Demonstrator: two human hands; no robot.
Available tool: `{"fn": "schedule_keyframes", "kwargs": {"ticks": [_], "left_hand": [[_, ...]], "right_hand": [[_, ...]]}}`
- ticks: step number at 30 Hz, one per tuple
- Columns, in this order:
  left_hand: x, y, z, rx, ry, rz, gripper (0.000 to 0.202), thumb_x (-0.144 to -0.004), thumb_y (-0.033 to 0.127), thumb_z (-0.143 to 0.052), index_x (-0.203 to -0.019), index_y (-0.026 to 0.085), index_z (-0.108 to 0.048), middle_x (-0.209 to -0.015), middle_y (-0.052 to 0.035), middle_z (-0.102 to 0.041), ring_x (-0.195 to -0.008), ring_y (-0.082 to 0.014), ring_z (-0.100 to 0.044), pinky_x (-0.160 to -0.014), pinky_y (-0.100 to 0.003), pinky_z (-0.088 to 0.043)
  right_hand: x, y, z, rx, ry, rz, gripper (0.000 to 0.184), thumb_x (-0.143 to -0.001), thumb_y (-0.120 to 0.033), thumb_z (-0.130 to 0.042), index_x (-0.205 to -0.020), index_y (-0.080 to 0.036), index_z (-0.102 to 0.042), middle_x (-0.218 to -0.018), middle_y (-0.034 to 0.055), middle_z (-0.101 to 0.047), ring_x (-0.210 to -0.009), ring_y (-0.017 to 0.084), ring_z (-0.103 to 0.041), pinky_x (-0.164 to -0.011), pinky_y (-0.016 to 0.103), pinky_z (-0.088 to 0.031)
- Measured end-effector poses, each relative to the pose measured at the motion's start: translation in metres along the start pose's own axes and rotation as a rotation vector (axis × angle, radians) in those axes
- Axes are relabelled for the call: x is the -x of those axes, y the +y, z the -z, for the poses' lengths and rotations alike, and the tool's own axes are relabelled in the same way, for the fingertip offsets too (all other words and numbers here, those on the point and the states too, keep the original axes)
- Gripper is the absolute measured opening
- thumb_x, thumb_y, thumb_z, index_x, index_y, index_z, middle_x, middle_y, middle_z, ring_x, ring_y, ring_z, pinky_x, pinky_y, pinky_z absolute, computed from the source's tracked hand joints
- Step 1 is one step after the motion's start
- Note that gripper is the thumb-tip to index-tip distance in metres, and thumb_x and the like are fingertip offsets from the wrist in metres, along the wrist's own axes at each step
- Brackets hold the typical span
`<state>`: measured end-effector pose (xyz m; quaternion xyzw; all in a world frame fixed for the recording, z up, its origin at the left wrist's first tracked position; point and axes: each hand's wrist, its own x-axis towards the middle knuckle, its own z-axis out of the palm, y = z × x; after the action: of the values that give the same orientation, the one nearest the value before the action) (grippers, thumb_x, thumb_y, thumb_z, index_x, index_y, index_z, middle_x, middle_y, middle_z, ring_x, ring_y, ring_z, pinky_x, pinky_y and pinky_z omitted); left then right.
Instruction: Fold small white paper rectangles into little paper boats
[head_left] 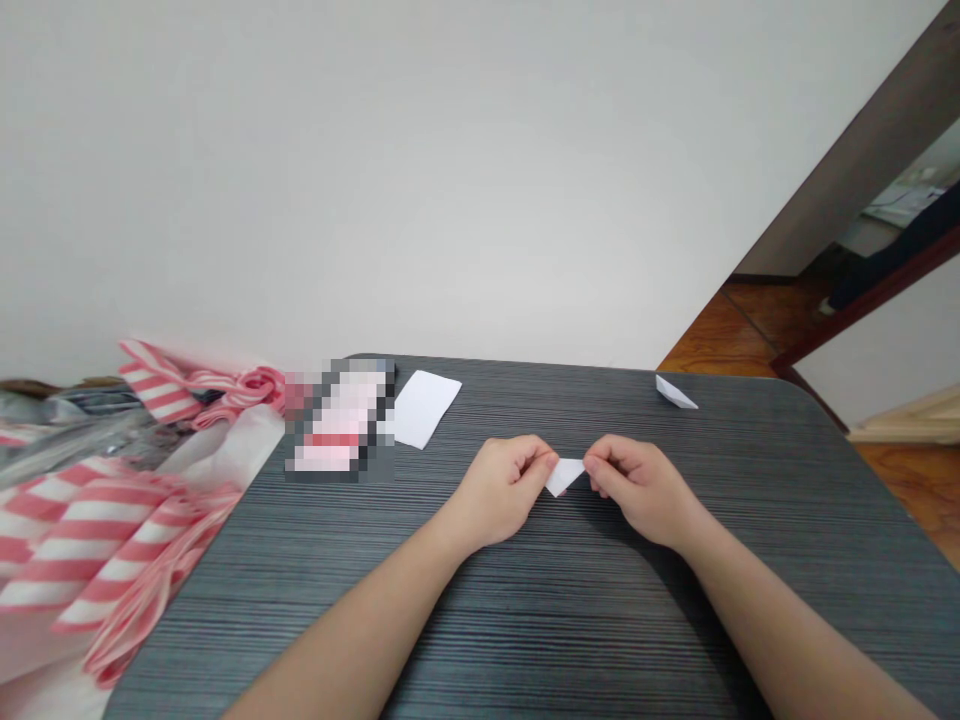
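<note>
A small folded piece of white paper (565, 475) is held between both my hands just above a dark striped table (525, 600). My left hand (501, 490) pinches its left end with curled fingers. My right hand (637, 488) pinches its right end the same way. Both forearms reach in from the bottom of the view and rest over the table.
A flat white paper sheet (424, 407) lies behind my left hand. A small folded white paper shape (675, 393) sits near the table's far right edge. Red-and-white striped bags (90, 520) pile up at the left edge. A white wall stands behind; a doorway opens at right.
</note>
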<state>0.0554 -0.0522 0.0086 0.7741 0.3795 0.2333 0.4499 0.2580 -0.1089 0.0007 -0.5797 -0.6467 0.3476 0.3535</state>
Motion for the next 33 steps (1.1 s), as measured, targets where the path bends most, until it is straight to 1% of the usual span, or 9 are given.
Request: {"fn": "schedule_keyframes", "kwargs": {"ticks": [5,11,17,20,22,24,26,29,33], "left_hand": [[-0.001,-0.002,0.0,0.033,-0.016,-0.003,0.029,-0.094,0.029,-0.048,-0.072,0.016,-0.061,-0.051,0.0053,-0.052,-0.05,-0.009,-0.047,-0.052,-0.02,-0.035],[-0.001,-0.005,-0.002,0.06,-0.03,-0.009,0.025,-0.095,0.031,-0.048,-0.083,0.016,-0.065,-0.051,0.0054,-0.053,-0.05,-0.0092,-0.048,-0.052,-0.02,-0.035],[-0.001,-0.008,-0.005,0.02,-0.012,-0.006,0.025,-0.094,0.03,-0.05,-0.077,0.017,-0.063,-0.052,0.0052,-0.054,-0.05,-0.0088,-0.049,-0.051,-0.02,-0.035],[-0.001,-0.009,-0.005,0.003,-0.003,-0.032,0.024,-0.095,0.03,-0.05,-0.082,0.017,-0.066,-0.058,0.0038,-0.059,-0.053,-0.0097,-0.051,-0.052,-0.021,-0.037],[-0.002,-0.01,-0.005,0.002,0.025,-0.069,0.021,-0.095,0.03,-0.051,-0.094,0.018,-0.069,-0.069,0.0016,-0.067,-0.059,-0.011,-0.056,-0.055,-0.022,-0.041],[-0.002,-0.01,-0.005,-0.005,0.052,-0.137,0.021,-0.095,0.029,-0.053,-0.103,0.019,-0.069,-0.086,-0.0012,-0.072,-0.07,-0.0129,-0.062,-0.063,-0.024,-0.046],[-0.003,-0.011,-0.005,-0.031,0.056,-0.232,0.021,-0.095,0.027,-0.053,-0.103,0.019,-0.071,-0.097,-0.0032,-0.072,-0.084,-0.0149,-0.065,-0.075,-0.026,-0.05],[-0.003,-0.013,-0.005,-0.091,0.056,-0.349,0.02,-0.095,0.024,-0.054,-0.103,0.018,-0.071,-0.104,-0.0052,-0.071,-0.098,-0.0171,-0.064,-0.091,-0.031,-0.049],[-0.003,-0.015,-0.006,-0.198,0.113,-0.42,0.021,-0.094,0.023,-0.056,-0.108,0.019,-0.071,-0.112,-0.007,-0.069,-0.103,-0.0201,-0.061,-0.094,-0.037,-0.048]], "right_hand": [[0.001,0.0,-0.001,0.005,0.01,0.018,0.022,-0.093,-0.022,-0.052,-0.071,-0.02,-0.057,-0.064,-0.0024,-0.057,-0.06,0.013,-0.053,-0.06,0.025,-0.041],[0.0,0.003,-0.001,-0.005,0.002,0.009,0.02,-0.093,-0.023,-0.052,-0.075,-0.02,-0.06,-0.065,-0.0022,-0.059,-0.061,0.013,-0.054,-0.062,0.025,-0.042],[0.0,0.002,-0.001,0.005,0.011,0.013,0.022,-0.093,-0.024,-0.053,-0.072,-0.02,-0.059,-0.063,-0.0024,-0.058,-0.06,0.013,-0.054,-0.061,0.025,-0.042],[0.001,0.003,-0.001,0.003,0.018,0.012,0.022,-0.092,-0.023,-0.053,-0.071,-0.02,-0.058,-0.063,-0.0025,-0.058,-0.06,0.013,-0.054,-0.06,0.025,-0.041],[0.001,0.003,-0.002,0.008,0.028,0.009,0.022,-0.092,-0.024,-0.053,-0.071,-0.02,-0.058,-0.062,-0.0028,-0.057,-0.059,0.013,-0.053,-0.058,0.025,-0.04],[0.0,0.004,-0.002,0.014,0.04,-0.001,0.023,-0.092,-0.025,-0.054,-0.07,-0.02,-0.057,-0.061,-0.003,-0.056,-0.058,0.013,-0.051,-0.057,0.025,-0.039],[0.0,0.004,-0.002,0.017,0.049,-0.011,0.023,-0.092,-0.027,-0.054,-0.071,-0.02,-0.058,-0.061,-0.0031,-0.056,-0.057,0.013,-0.05,-0.057,0.024,-0.039],[-0.001,0.004,-0.003,0.037,0.064,-0.014,0.023,-0.092,-0.028,-0.055,-0.071,-0.02,-0.059,-0.06,-0.0031,-0.055,-0.057,0.013,-0.05,-0.057,0.024,-0.039],[-0.002,0.001,-0.003,0.088,0.092,-0.023,0.025,-0.092,-0.03,-0.055,-0.07,-0.02,-0.059,-0.059,-0.0031,-0.055,-0.055,0.013,-0.049,-0.055,0.025,-0.038]]}}
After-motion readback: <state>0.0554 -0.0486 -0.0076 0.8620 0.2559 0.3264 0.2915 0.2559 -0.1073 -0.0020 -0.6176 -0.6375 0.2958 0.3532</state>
